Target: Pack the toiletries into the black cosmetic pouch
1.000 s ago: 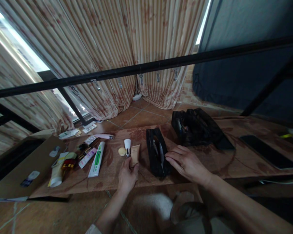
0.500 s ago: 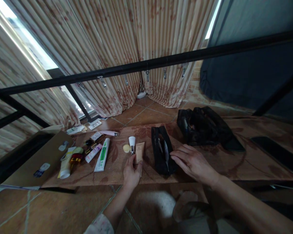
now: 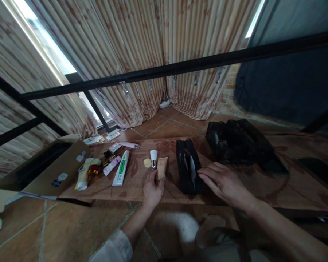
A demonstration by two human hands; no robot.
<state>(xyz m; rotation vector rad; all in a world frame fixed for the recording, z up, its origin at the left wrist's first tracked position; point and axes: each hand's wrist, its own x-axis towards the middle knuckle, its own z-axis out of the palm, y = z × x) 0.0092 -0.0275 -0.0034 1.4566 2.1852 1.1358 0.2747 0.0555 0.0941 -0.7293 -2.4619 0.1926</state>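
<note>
My left hand point(image 3: 153, 191) is closed on the lower end of a beige cosmetic tube point(image 3: 161, 167) on the cloth-covered table. Just beyond its fingers are a white bottle with a silver neck point(image 3: 153, 158) and a small round cream-coloured item point(image 3: 147, 162). To the right, a small black pouch point(image 3: 183, 174) has its top slit apart, showing a pale lining. My right hand point(image 3: 225, 182) pinches the pouch's right edge between thumb and fingers. A white-and-green toothpaste-like tube point(image 3: 121, 169) lies left of my left hand.
A cardboard box point(image 3: 67, 167) sits at the table's left end, beside several tubes and a red-gold jar point(image 3: 94, 168). A larger black bag point(image 3: 232, 142) and a dark phone-like slab point(image 3: 318, 174) lie right. A black rail point(image 3: 164, 71) runs behind.
The whole view has shifted, so things on the table appear further right. My left hand still holds the beige tube and my right hand stays on the pouch edge.
</note>
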